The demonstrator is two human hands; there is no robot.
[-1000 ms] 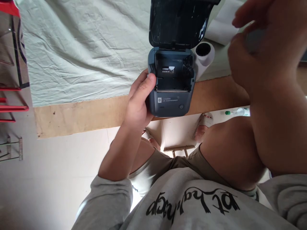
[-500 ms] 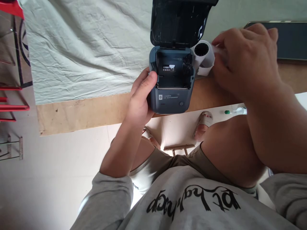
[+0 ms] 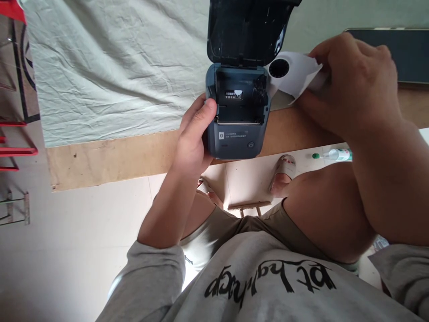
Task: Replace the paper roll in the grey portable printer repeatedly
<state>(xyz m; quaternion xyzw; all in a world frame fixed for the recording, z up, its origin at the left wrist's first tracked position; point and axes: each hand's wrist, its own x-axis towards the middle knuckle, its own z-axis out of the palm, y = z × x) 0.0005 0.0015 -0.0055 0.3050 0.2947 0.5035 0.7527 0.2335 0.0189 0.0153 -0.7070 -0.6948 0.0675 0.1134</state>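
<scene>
My left hand (image 3: 197,134) grips the left side of a dark blue label printer (image 3: 236,138), its thumb on the rim. The printer's black lid (image 3: 248,33) stands wide open, and its bay shows a small printed sticker but no roll. Against the printer's right side is a white paper roll (image 3: 295,67) with a dark, toothed core facing up. A flap of its paper stretches toward my right hand (image 3: 355,80), whose fingers are closed on that loose end. The fingertips are partly hidden behind the hand.
A dark flat device like a phone or tablet (image 3: 378,49) lies beyond my right hand. Pale green cloth (image 3: 117,67) covers the table up to its bare wooden edge (image 3: 110,161). Below on the floor lies a bottle with a green cap (image 3: 335,154). Red metal bars (image 3: 18,151) show at left.
My right hand has moved slightly right, and the roll's paper flap now spreads out wider toward it. My left hand and the printer have shifted only slightly left in view.
</scene>
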